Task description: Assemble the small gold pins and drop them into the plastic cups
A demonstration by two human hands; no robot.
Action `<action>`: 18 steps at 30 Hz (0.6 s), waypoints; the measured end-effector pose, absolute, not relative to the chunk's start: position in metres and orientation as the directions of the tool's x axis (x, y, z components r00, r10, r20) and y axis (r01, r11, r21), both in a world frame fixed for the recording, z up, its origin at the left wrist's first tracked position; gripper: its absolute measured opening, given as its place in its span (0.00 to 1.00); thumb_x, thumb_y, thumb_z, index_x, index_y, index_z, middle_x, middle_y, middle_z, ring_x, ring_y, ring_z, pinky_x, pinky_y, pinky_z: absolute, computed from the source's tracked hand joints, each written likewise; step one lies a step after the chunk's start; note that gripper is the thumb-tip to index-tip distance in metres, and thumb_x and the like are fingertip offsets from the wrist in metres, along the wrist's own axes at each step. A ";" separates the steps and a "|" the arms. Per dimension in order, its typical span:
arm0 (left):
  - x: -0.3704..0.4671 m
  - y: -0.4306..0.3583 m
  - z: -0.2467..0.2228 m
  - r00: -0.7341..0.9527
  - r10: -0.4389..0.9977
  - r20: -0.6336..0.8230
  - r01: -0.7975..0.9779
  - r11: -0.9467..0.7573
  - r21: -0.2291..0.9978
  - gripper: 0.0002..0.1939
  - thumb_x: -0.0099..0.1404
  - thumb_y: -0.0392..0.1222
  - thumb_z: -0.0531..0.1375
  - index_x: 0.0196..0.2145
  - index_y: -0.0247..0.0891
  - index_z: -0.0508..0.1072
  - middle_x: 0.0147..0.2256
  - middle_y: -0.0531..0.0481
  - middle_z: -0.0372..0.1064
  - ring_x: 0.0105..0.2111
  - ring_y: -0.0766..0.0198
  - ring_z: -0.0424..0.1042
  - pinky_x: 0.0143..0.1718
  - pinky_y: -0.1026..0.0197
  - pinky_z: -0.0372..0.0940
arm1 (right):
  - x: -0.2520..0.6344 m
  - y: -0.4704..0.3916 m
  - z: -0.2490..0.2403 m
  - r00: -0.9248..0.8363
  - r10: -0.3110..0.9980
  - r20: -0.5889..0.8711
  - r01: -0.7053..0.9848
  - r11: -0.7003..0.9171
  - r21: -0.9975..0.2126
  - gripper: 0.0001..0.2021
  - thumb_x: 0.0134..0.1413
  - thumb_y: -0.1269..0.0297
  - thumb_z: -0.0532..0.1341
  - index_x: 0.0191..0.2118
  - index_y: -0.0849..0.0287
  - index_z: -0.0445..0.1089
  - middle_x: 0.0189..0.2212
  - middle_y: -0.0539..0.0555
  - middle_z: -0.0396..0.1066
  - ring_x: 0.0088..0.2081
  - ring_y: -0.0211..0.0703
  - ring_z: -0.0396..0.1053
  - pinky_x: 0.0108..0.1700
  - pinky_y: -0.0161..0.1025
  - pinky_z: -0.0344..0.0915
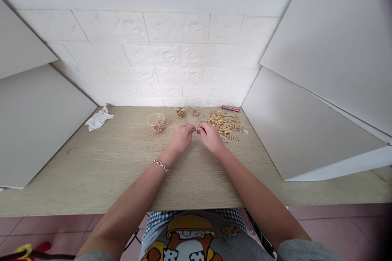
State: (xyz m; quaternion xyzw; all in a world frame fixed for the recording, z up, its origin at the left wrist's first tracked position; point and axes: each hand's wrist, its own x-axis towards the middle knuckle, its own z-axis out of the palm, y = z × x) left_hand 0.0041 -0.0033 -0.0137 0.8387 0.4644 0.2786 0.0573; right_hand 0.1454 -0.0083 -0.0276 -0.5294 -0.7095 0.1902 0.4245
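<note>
Head view: slender gold-coloured rods (225, 124) strewn at right; left hand (183, 136) and right hand (209, 135) pinched closed, contents cannot be told.

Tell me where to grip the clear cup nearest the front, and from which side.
Likely best: pinch the clear cup by its side wall just below the rim, the left hand coming from the left. It stands mouth up, gold-coloured pieces low inside; the other two cups stand to its right, farther back.
</note>
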 end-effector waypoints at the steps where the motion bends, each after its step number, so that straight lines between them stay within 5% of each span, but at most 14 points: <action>1: 0.005 -0.004 -0.014 0.408 0.814 0.414 0.747 -0.558 0.362 0.11 0.62 0.32 0.49 0.29 0.35 0.70 0.29 0.47 0.69 0.31 0.64 0.67 0.35 0.63 0.61 | 0.145 -0.009 -0.028 -0.072 0.914 0.399 0.586 0.363 -0.725 0.07 0.51 0.70 0.52 0.27 0.58 0.66 0.25 0.50 0.69 0.29 0.38 0.65 0.35 0.35 0.59; 18: 0.006 -0.006 -0.008 0.410 0.806 0.427 0.736 -0.569 0.367 0.11 0.62 0.32 0.49 0.29 0.36 0.70 0.29 0.48 0.69 0.31 0.64 0.67 0.35 0.63 0.61 | 0.144 -0.011 -0.026 -0.039 0.943 0.330 0.460 0.310 -0.832 0.06 0.51 0.68 0.53 0.27 0.58 0.66 0.25 0.50 0.71 0.30 0.39 0.69 0.36 0.38 0.63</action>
